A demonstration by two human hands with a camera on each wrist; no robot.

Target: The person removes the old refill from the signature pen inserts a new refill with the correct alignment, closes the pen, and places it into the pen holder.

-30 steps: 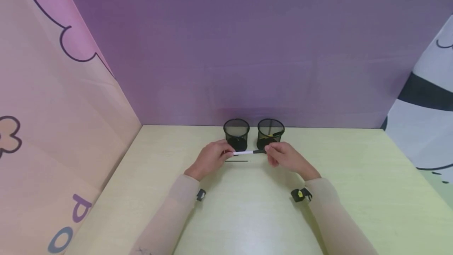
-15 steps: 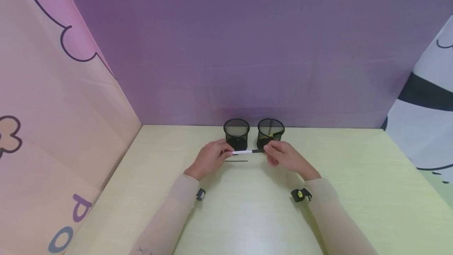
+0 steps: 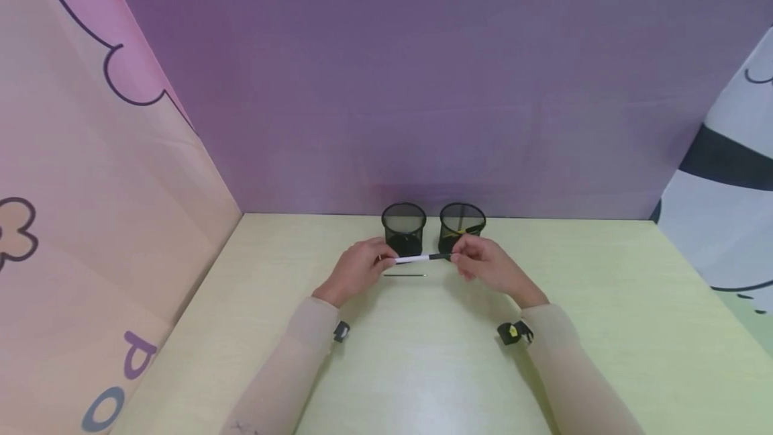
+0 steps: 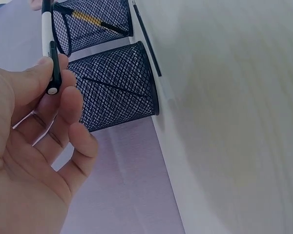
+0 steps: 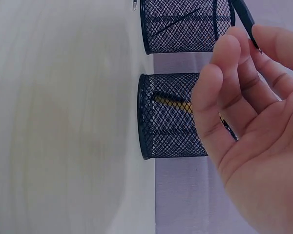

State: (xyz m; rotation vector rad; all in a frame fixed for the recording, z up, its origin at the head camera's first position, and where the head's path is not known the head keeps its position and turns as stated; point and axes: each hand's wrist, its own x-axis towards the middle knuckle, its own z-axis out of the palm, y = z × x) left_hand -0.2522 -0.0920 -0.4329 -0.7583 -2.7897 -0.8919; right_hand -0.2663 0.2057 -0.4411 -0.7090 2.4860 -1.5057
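A white-and-black pen (image 3: 413,259) is held level between my two hands, in front of two mesh pen cups. My left hand (image 3: 360,265) pinches its clip end between thumb and fingers; the black clip (image 4: 54,68) shows in the left wrist view. At the pen's black, pointed end, my right hand (image 3: 488,266) has thumb and forefinger on the tip (image 5: 255,43), other fingers curled loosely. Below the pen, a thin dark pen refill (image 3: 406,275) with a light tip lies on the table.
The left black mesh cup (image 3: 404,228) has a thin dark stick inside. In the right mesh cup (image 3: 461,225) leans a yellow-and-black pen (image 4: 88,18). Both cups stand at the back of the pale table (image 3: 417,368), near the purple backdrop (image 3: 423,86).
My right hand's fingers have shifted slightly up at the pen's tip, and the pen's black end has risen a little. The left hand and the refill stay nearly where they were.
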